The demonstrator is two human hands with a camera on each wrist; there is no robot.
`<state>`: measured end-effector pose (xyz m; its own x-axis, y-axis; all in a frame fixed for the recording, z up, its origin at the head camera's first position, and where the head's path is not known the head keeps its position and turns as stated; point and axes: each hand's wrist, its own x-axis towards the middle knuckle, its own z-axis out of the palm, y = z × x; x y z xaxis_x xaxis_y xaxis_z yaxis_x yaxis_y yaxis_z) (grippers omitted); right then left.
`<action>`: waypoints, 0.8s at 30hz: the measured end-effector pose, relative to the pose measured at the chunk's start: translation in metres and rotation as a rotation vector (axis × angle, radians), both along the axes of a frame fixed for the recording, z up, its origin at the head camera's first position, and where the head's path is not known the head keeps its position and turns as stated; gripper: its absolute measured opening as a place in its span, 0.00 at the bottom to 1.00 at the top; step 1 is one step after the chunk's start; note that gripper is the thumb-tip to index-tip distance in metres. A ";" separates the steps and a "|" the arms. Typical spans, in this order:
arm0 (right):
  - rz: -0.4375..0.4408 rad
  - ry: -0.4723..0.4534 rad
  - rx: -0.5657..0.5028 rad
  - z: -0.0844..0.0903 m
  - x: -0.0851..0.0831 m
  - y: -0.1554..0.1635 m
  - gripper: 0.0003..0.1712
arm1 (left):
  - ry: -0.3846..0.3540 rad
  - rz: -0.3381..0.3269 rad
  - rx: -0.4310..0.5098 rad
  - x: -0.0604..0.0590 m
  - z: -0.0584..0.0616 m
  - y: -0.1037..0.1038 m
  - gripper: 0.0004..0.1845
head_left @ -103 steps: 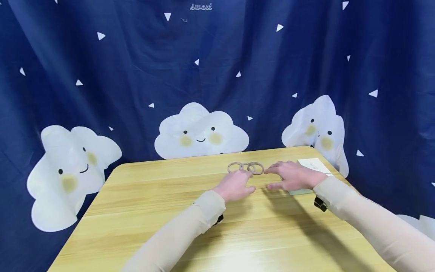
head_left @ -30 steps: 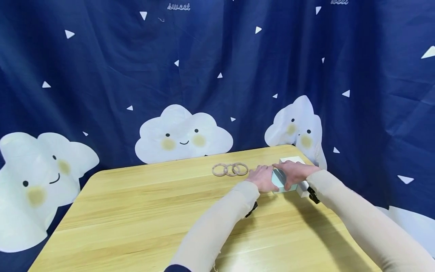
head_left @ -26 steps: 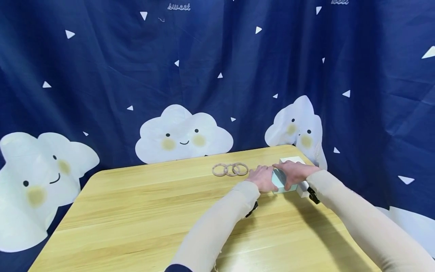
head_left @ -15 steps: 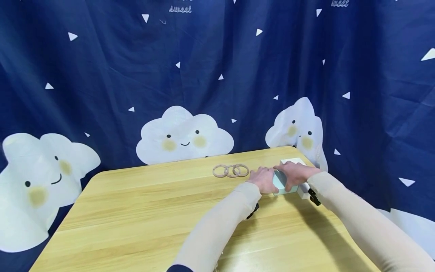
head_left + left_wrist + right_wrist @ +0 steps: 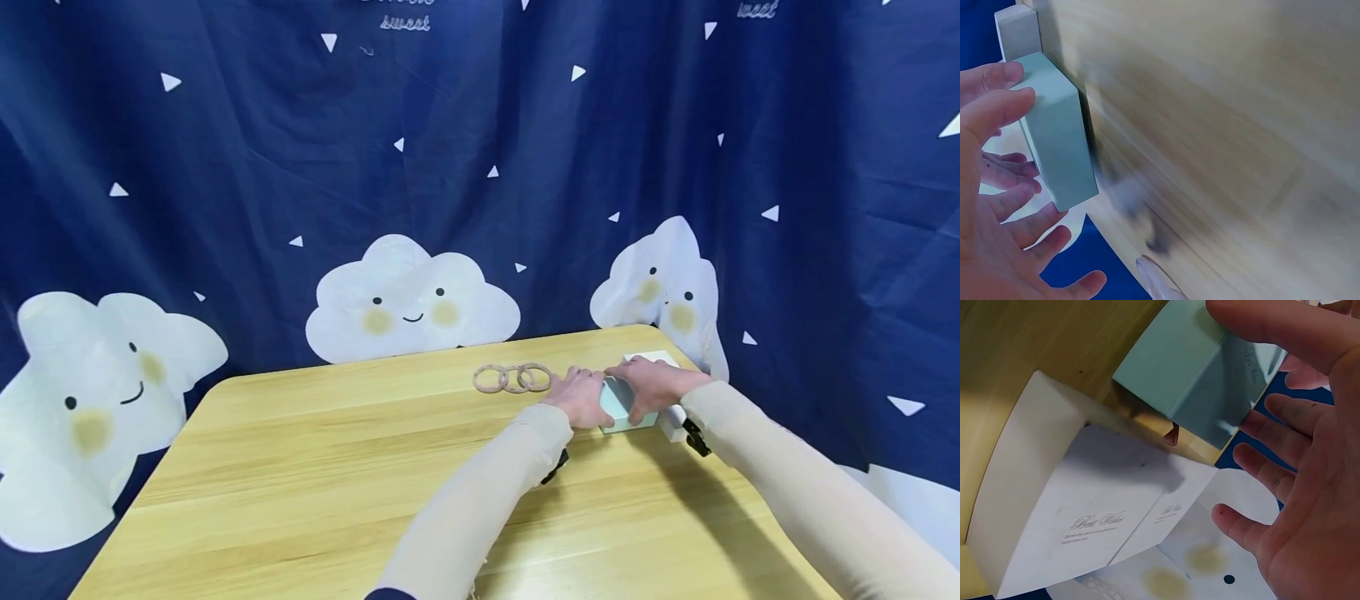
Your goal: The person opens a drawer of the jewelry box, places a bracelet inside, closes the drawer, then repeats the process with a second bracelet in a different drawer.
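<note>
A mint-green gift box (image 5: 615, 404) with small printed lettering on top sits at the right side of the wooden table. My left hand (image 5: 579, 398) holds its left side, thumb on the near face and fingers toward the far end. From the right, my right hand (image 5: 654, 385) grips the same box, thumb in front and fingertips at the far edge. In the right wrist view, a white box (image 5: 1104, 506) printed "Best Wishes" stands close beside the mint box. A small brown tab (image 5: 1172, 435) sticks out between the two boxes.
Several pale, overlapping rings (image 5: 491, 379) lie to the left of my left hand. The wooden table (image 5: 315, 467) ends at a dark blue curtain (image 5: 465, 192) with clouds. The white box stands near the table's right edge.
Earliest, my hands hovered apart, the left by the rings. Both then moved onto the mint box. Over the last second they barely move; only the head view shifts slightly.
</note>
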<state>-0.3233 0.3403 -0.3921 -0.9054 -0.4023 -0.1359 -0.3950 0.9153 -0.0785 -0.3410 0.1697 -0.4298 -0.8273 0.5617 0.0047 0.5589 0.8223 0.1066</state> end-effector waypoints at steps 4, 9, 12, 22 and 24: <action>-0.005 -0.004 0.007 0.002 0.000 -0.004 0.55 | 0.004 -0.006 -0.011 -0.003 -0.001 -0.004 0.43; -0.013 -0.009 0.001 0.003 0.002 -0.012 0.55 | 0.015 -0.021 -0.014 0.000 0.005 -0.014 0.44; -0.019 -0.018 -0.004 0.004 0.003 -0.017 0.54 | 0.023 -0.026 -0.025 0.003 0.010 -0.022 0.43; 0.020 0.003 0.014 0.009 0.003 -0.036 0.54 | 0.048 -0.033 -0.036 0.006 0.018 -0.043 0.41; 0.023 0.003 0.014 0.010 0.002 -0.040 0.53 | 0.050 -0.030 -0.038 0.006 0.018 -0.048 0.42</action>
<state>-0.3213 0.3005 -0.3823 -0.8961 -0.4214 -0.1393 -0.4164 0.9069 -0.0643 -0.3353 0.1222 -0.4118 -0.8091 0.5872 0.0238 0.5876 0.8078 0.0469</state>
